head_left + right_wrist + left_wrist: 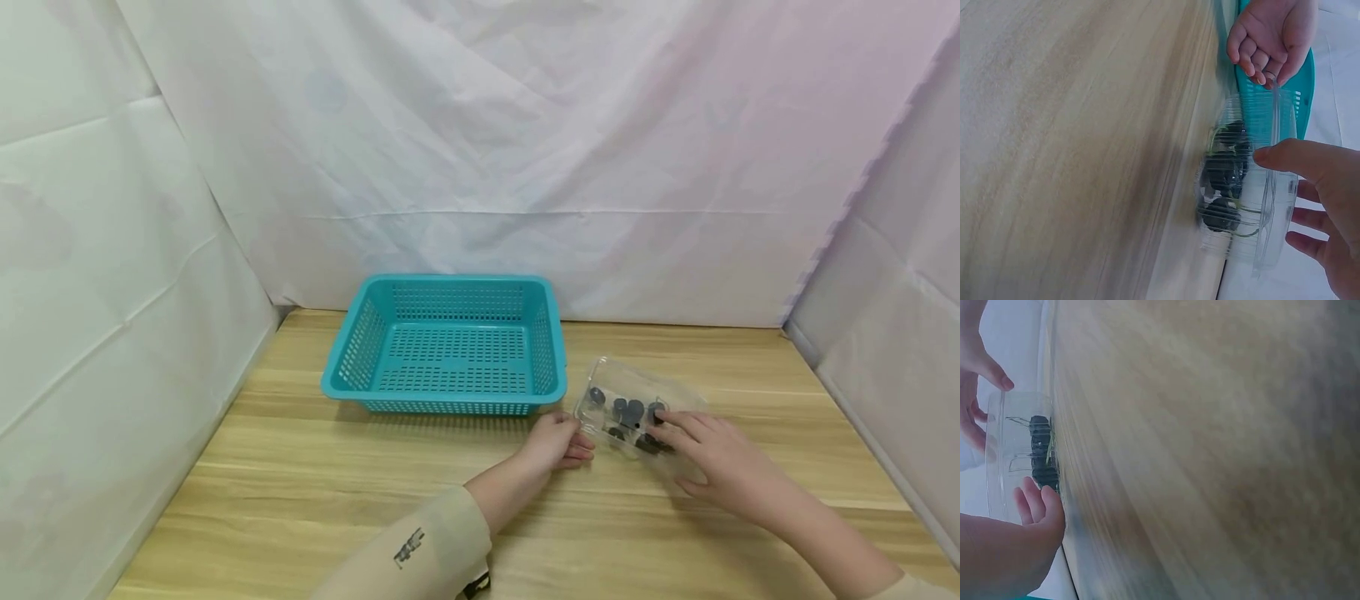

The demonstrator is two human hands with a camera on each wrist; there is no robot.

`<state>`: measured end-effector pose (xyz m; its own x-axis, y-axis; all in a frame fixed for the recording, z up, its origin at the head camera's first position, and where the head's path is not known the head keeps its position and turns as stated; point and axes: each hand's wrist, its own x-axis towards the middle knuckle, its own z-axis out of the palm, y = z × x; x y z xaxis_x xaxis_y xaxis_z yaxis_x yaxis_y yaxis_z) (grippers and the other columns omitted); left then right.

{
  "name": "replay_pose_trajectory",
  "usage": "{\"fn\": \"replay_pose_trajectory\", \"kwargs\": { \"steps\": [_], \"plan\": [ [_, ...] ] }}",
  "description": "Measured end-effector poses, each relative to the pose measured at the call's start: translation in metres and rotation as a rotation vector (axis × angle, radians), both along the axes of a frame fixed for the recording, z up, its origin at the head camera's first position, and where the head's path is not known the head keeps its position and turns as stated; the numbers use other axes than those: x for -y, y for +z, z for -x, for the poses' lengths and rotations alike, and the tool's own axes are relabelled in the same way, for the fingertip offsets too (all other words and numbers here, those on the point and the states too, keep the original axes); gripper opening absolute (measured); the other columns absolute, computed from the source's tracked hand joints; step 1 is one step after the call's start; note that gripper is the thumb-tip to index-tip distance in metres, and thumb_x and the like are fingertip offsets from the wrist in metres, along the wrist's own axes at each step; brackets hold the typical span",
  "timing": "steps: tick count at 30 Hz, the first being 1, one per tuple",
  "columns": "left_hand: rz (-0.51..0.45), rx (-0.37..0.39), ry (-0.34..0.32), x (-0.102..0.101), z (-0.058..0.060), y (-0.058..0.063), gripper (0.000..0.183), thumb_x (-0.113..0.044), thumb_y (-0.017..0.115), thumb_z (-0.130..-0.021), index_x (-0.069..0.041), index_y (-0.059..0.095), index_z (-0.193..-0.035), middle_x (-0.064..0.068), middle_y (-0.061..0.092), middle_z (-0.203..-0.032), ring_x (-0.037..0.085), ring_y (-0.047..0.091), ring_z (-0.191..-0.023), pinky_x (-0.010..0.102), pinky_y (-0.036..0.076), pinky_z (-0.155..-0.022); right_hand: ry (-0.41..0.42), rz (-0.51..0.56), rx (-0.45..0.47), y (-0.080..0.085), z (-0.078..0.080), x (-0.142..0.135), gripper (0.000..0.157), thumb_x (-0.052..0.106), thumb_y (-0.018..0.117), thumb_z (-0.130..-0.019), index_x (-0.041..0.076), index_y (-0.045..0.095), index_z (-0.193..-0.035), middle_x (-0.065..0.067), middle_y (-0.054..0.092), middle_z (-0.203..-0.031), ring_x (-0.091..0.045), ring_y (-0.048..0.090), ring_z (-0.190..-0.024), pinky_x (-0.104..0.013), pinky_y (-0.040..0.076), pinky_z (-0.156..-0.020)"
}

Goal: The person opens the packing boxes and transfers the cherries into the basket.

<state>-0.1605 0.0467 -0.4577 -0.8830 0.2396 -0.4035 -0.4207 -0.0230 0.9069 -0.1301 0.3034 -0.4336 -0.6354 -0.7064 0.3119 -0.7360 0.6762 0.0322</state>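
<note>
A clear plastic box (611, 383) stands on the table, holding several dark round pieces (635, 410) with thin greenish stems (1244, 232); their exact kind is hard to tell. At the box's left corner, my left hand (553, 442) pinches the rim, its fingers curled in the right wrist view. My right hand (720, 467) reaches over the right side of the box. Its fingers are spread and fairly straight, and the thumb (1279, 156) lies on the near side, close to the rim (1269, 206). No dark piece shows plainly in its grasp.
A turquoise plastic basket (442, 398) with perforated walls stands left of the box, at the table's back. White cloth (525, 150) hangs behind and along both sides. The wooden table (337, 517) spreads in front.
</note>
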Motion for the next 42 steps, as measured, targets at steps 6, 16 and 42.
{"fn": "replay_pose_trajectory", "kwargs": {
  "steps": [6,16,42],
  "plan": [
    [-0.058,0.005,0.028,0.000,-0.001,0.000,0.023,-0.008,0.043,-0.099,0.004,0.049,-0.118,0.021,0.071,-0.091,0.031,0.071,-0.080,0.040,0.058,-0.073,0.009,-0.012,0.037,0.005,-0.004,-0.001,0.084,0.020,0.091,-0.055,0.007,0.059,-0.132,-0.017,0.054,-0.134,-0.033,0.051,-0.116,-0.055,0.041,-0.090],
    [-0.107,0.044,0.047,-0.004,-0.004,0.004,0.020,-0.008,0.043,-0.099,0.003,0.047,-0.116,0.023,0.070,-0.097,0.036,0.070,-0.089,0.043,0.057,-0.078,0.021,-0.018,0.041,0.008,-0.006,-0.001,0.088,0.020,0.092,-0.053,0.011,0.059,-0.134,-0.014,0.053,-0.136,-0.029,0.050,-0.118,-0.040,0.032,-0.097],
    [-0.102,0.060,0.034,-0.015,-0.011,0.003,0.017,-0.009,0.051,-0.093,-0.002,0.055,-0.108,0.019,0.071,-0.094,0.036,0.070,-0.086,0.042,0.057,-0.074,-0.039,0.004,0.089,0.009,-0.006,0.015,0.076,0.027,0.090,-0.058,0.008,0.064,-0.127,-0.017,0.057,-0.130,-0.036,0.055,-0.114,-0.060,0.043,-0.091]
  ]
}}
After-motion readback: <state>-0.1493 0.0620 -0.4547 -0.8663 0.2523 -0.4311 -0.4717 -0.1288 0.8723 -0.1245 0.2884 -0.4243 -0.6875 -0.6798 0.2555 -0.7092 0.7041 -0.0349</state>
